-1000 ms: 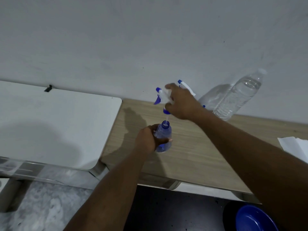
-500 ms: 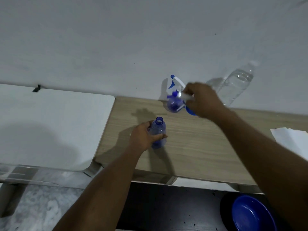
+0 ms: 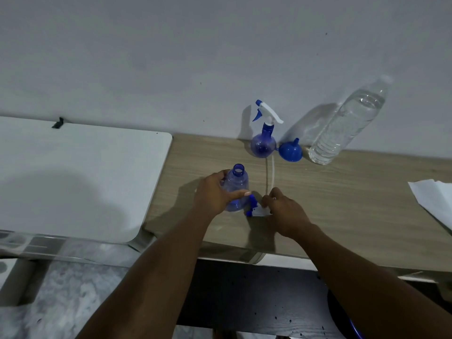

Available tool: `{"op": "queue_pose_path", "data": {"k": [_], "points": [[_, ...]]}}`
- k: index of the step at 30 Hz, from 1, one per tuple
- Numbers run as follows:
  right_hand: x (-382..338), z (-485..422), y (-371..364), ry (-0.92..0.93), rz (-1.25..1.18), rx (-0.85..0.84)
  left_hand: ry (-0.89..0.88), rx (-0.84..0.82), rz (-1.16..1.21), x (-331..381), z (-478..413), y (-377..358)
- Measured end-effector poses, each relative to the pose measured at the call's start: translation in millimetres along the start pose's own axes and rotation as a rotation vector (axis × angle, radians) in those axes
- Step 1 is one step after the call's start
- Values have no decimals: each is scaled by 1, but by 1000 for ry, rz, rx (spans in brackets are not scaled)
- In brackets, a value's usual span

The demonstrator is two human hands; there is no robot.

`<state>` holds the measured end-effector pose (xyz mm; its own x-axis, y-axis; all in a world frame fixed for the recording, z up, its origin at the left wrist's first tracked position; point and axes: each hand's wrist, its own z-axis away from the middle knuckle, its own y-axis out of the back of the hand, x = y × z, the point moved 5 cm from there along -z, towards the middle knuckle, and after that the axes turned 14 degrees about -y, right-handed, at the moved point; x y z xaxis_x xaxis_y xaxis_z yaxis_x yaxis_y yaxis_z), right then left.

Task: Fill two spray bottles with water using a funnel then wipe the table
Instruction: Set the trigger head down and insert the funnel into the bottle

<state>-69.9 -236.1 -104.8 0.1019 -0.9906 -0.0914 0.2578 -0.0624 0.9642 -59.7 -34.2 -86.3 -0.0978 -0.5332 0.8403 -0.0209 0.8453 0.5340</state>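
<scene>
Seen only from the head camera, looking down past two bare forearms onto a wooden table (image 3: 342,204) set against a pale wall (image 3: 171,57). Left hand (image 3: 215,194) wrapped round the near spray bottle (image 3: 236,189), thumb across its front, fingers curled behind, bottle upright on the wood with its blue neck uncapped and open. Just right of that bottle, touching or nearly touching its base, a trigger sprayer head (image 3: 255,209) lying on its side on the tabletop, blue trigger and nozzle tip toward the bottle, white body under the right hand (image 3: 285,211). Right hand lowered onto that sprayer head, fingers bent down and pinching its white end; how firmly, cannot tell. White dip tube (image 3: 272,174) running from the right hand away toward the wall, flat along the wood. Farther back, near the wall, a second spray bottle (image 3: 263,143) standing upright with its white and blue sprayer screwed on. Just beside it on the right, a blue funnel (image 3: 291,150), wide mouth down, spout up, close enough to look as if touching the bottle. Right again, a clear water bottle (image 3: 347,123), tall, mostly full, standing close to the funnel. At the far right edge, white paper towels (image 3: 433,199) lying on the table, well apart from both hands. Left of the wood, a white tabletop (image 3: 73,179) butted against it. Low right corner, a sliver of a blue bowl (image 3: 355,329) below the table edge, mostly hidden behind the right forearm.
</scene>
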Motion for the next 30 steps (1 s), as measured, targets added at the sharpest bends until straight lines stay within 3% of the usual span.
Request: {"op": "queue_pose_path", "data": {"k": [4, 9, 18, 23, 30], "points": [[-1, -12, 13, -14, -45, 78, -10, 0, 21, -1, 0, 0], [-1, -17, 2, -31, -28, -30, 6, -3, -7, -3, -2, 0], [3, -21, 3, -58, -102, -19, -14, -20, -18, -5, -3, -1], [-8, -36, 41, -78, -318, 102, -12, -21, -22, -7, -5, -1], [-46, -47, 94, 33, -646, 182, 15, -48, -40, -4, -11, 1]]}}
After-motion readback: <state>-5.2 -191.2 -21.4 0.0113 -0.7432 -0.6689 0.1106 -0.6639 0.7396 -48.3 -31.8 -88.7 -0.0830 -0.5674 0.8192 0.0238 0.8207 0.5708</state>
